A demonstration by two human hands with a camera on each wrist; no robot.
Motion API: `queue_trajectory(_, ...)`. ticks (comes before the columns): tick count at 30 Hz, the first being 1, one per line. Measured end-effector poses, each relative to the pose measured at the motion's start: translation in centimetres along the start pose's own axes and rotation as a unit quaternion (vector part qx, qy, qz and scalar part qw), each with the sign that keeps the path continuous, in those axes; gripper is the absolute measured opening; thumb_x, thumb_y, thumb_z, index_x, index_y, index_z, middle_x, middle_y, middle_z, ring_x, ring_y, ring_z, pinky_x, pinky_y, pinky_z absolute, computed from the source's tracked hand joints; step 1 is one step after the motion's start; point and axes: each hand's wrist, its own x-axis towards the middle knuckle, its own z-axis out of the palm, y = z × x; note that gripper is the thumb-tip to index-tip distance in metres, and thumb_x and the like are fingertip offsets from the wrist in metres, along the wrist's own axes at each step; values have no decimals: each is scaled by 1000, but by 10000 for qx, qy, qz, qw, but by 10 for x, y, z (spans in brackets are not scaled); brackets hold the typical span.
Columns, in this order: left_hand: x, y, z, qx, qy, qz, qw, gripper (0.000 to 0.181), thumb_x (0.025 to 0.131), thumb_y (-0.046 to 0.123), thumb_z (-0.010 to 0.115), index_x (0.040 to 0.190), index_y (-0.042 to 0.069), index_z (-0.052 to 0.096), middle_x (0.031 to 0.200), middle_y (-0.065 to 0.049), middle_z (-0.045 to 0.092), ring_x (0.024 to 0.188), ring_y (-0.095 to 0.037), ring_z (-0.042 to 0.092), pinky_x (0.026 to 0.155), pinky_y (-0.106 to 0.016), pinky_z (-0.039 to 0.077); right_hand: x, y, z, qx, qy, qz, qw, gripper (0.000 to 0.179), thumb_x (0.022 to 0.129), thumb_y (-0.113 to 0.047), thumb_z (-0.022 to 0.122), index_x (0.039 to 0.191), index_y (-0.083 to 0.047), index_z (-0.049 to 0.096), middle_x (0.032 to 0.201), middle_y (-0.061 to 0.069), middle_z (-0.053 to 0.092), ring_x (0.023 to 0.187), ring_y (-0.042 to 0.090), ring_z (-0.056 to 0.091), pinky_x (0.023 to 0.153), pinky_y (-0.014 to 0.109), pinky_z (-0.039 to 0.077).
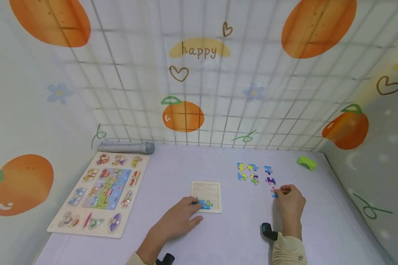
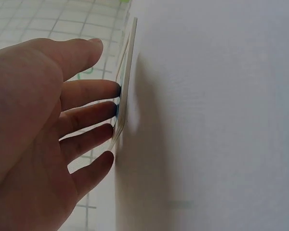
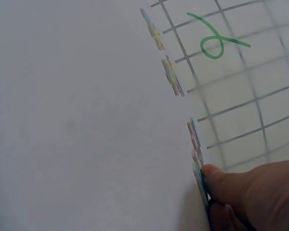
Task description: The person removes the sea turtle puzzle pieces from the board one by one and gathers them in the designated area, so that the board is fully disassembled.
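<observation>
A small wooden puzzle tray lies in the middle of the table, with joined blue puzzle pieces along its near edge. The fingers of my left hand rest on the tray's left part and its pieces. Extended, slightly bent fingers of the left hand touch the tray in the left wrist view. To the right, my right hand pinches a pink and blue puzzle piece at table level. In the right wrist view its thumb presses the piece; the other fingers are mostly hidden.
Loose pieces lie right of the tray, with a purple piece and a blue piece beside them. A large vehicle puzzle board and a grey microphone are left. A green block sits back right.
</observation>
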Motion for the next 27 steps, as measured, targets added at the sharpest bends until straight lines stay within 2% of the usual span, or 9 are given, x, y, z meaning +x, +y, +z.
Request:
queue_trajectory(6,1,-4,-1,-63,-132,-201,9997,51,103,42,59,144,12,59,151,-1,53,143,-21,48,117,-43,44,0,-1,1,-10,-157,259,9995,24,95,-16,72,109,3,63,103,23,67,93,35,60,66,29,44)
queue_trajectory(15,0,-4,-3,-168,-136,-271,9994,50,103,44,57,143,13,61,153,1,54,145,-21,47,117,-45,44,0,-2,-1,79,-211,482,9986,29,97,-19,69,115,2,62,108,23,65,96,34,58,66,28,44)
queue_trajectory(21,0,-3,-4,-157,-88,-267,9995,49,103,42,59,141,12,62,151,1,55,144,-21,48,116,-45,45,-2,-8,-5,31,-162,344,9993,29,97,-20,68,115,2,63,107,22,66,93,33,60,61,22,42)
queue_trajectory(27,1,-2,-4,-174,-87,-221,9996,48,103,41,59,140,10,63,150,0,56,143,-21,49,116,-44,45,-6,-18,-6,32,-367,47,9993,28,97,-26,70,110,-1,65,105,20,68,90,30,60,61,23,44)
